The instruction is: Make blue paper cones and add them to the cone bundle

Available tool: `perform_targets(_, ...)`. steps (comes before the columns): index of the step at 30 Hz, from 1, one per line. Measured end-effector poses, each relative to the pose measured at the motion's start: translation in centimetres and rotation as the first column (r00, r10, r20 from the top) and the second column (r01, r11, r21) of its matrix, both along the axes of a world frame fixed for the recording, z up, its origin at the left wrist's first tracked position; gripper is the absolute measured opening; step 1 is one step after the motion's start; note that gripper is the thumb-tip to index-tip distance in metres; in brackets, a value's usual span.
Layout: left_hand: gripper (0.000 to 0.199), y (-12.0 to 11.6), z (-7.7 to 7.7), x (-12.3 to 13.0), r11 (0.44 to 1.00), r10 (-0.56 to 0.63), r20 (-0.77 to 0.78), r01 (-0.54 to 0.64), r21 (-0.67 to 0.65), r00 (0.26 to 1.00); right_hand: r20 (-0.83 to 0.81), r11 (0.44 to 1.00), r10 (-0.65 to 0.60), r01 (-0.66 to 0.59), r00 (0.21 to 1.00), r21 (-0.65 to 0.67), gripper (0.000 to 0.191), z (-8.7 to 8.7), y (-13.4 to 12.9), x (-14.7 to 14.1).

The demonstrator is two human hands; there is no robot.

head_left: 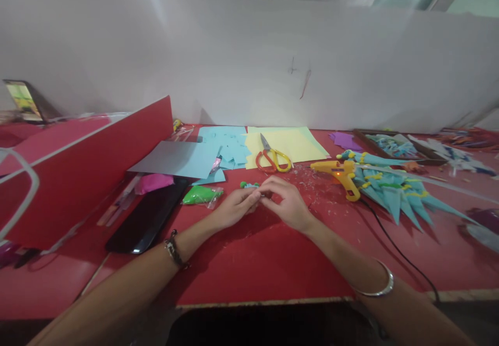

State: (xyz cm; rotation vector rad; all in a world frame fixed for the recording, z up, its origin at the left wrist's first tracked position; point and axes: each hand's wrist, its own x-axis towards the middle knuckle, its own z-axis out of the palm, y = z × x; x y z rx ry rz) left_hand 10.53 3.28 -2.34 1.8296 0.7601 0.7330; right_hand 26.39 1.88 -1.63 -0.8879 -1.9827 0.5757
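Note:
My left hand and my right hand meet over the middle of the red table, fingertips pinched together. A small light-blue piece with a green tip shows just beyond my left fingertips; whether it is held or lies behind them is unclear. What sits between the fingers is hidden. Left of my left hand lies a green clay packet. Scissors with red and yellow handles rest behind my right hand on yellow paper. A yellow glue gun, its light glowing orange, lies to the right.
Light-blue paper cones are piled right of the glue gun, whose black cord runs to the front edge. A black phone, pink clay and red partition stand left. A tray sits back right.

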Motion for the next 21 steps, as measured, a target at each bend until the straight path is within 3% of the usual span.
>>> perform_targets(12, 0.039, 0.2, 0.6, -0.3, 0.999, 0.041, -0.012, -0.041, -0.004, 0.999, -0.017, 0.994, -0.107, 0.107, 0.994, -0.007, 0.008, -0.1, 0.3, 0.1)
perform_targets(17, 0.036, -0.1, 0.9, -0.4, 0.995, -0.102, -0.063, 0.101, -0.023, 0.993, -0.223, 0.950, -0.308, 0.284, 0.925, -0.133, 0.014, -1.2, 1.8, 1.2)
perform_targets(21, 0.032, -0.2, 0.9, -0.3, 0.989, -0.143, -0.094, 0.140, -0.038, 0.985, -0.160, 0.955, -0.288, 0.270, 0.944, -0.123, 0.025, -1.2, 2.0, 1.5)
